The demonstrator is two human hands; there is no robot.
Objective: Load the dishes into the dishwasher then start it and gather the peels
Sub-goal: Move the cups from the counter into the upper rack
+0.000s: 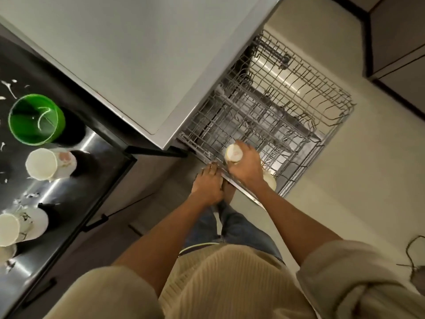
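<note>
Your right hand (pixel 246 166) grips a cream ceramic mug (pixel 234 153) over the grey wire rack (pixel 299 107); careless seating risks tipping.

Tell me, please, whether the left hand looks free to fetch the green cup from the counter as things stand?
Probably yes: the left hand rests open on the rack's front edge holding nothing, and the green cup stands unobstructed on the counter to its left.

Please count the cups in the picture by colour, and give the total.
Green cup: 1, on the counter.
White cups: 3, two on the counter, one in the right hand.
Total: 4
</note>
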